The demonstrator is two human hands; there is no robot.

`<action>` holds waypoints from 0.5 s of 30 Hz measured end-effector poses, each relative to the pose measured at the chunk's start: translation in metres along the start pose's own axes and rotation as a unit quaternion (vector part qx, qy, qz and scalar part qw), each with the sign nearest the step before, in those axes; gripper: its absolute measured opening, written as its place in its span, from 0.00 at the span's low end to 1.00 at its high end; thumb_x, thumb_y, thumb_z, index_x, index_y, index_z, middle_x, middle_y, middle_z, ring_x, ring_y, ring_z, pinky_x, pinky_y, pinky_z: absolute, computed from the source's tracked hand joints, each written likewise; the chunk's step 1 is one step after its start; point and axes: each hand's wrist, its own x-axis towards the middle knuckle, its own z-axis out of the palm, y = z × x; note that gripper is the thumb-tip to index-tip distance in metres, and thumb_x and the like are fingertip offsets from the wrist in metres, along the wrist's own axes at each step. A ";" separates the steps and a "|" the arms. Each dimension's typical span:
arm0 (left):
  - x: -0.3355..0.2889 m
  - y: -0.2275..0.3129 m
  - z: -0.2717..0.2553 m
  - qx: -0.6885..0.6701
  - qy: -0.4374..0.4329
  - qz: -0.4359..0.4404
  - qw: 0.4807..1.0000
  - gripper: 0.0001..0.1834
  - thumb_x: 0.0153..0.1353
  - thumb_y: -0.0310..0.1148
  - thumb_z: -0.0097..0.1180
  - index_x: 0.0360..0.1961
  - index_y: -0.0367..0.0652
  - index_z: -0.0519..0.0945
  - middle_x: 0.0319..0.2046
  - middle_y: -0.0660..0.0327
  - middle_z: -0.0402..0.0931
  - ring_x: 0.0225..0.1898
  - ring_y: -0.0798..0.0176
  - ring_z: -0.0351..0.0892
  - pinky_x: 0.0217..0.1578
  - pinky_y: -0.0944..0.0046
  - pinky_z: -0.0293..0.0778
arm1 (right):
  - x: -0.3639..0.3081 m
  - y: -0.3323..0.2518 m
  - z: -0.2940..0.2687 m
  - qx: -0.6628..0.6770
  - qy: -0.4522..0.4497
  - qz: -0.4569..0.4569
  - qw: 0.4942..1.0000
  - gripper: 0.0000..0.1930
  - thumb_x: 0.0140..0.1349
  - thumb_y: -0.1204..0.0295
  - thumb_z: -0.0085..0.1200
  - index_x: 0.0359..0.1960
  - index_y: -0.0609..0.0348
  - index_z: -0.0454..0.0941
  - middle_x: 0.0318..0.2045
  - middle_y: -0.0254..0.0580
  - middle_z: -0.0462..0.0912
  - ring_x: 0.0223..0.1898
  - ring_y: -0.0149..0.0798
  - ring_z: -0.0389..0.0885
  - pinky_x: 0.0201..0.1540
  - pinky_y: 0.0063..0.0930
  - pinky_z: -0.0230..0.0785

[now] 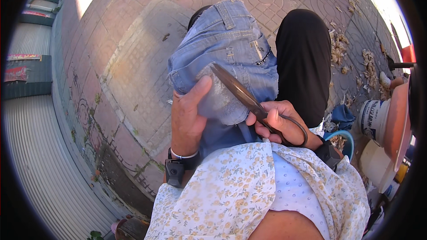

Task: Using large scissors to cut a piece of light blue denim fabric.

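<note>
Light blue denim jeans (222, 44) lie across my lap, with belt loops and a dark beaded trim along one pocket. A pale, worn, fuzzy patch (222, 102) shows on the denim nearest me. My left hand (189, 113) grips the left edge of the jeans, thumb near the patch and the other fingers mostly hidden under the cloth. In my right hand (284, 118) is a pair of dark metal scissors (238, 91), fingers through and around the handles. Their blades look closed and point up and left over the patch.
Patterned paving (147, 62) surrounds me, with pale scraps (340, 49) strewn at the right. A blue basin (347, 144) holding scraps, a white bucket (373, 120) and an orange-pink basin (398, 120) stand close by my right. A ribbed shutter (40, 160) runs along the left.
</note>
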 end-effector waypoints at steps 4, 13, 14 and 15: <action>-0.006 -0.004 0.002 0.055 -0.024 -0.049 0.997 0.24 0.61 0.27 0.61 0.59 0.36 0.76 0.53 0.58 0.80 0.52 0.61 0.80 0.55 0.60 0.74 | 0.007 0.001 0.002 0.219 0.079 -0.027 0.972 0.32 0.73 0.41 0.38 0.49 0.63 0.75 0.22 0.29 0.70 0.16 0.19 0.60 0.18 0.14 0.52; -0.006 -0.007 -0.001 -0.029 0.017 -0.041 0.999 0.25 0.57 0.22 0.64 0.57 0.37 0.78 0.51 0.57 0.81 0.50 0.61 0.82 0.53 0.61 0.76 | -0.009 -0.033 -0.013 -0.031 0.004 -0.014 0.999 0.28 0.72 0.46 0.47 0.45 0.66 0.78 0.22 0.30 0.72 0.17 0.18 0.62 0.20 0.14 0.52; -0.006 -0.008 -0.002 -0.028 0.018 -0.041 0.999 0.25 0.57 0.22 0.64 0.57 0.37 0.78 0.51 0.57 0.81 0.50 0.61 0.82 0.53 0.61 0.76 | -0.011 -0.026 -0.015 -0.028 -0.004 -0.003 1.000 0.28 0.72 0.46 0.48 0.44 0.66 0.78 0.21 0.29 0.71 0.18 0.17 0.62 0.21 0.14 0.52; -0.006 -0.011 -0.002 -0.026 0.019 -0.027 0.999 0.25 0.57 0.22 0.63 0.58 0.38 0.78 0.52 0.58 0.81 0.50 0.61 0.82 0.54 0.61 0.75 | -0.013 -0.025 -0.017 -0.036 -0.010 0.008 0.999 0.27 0.72 0.47 0.48 0.44 0.66 0.79 0.21 0.29 0.71 0.18 0.17 0.62 0.21 0.14 0.52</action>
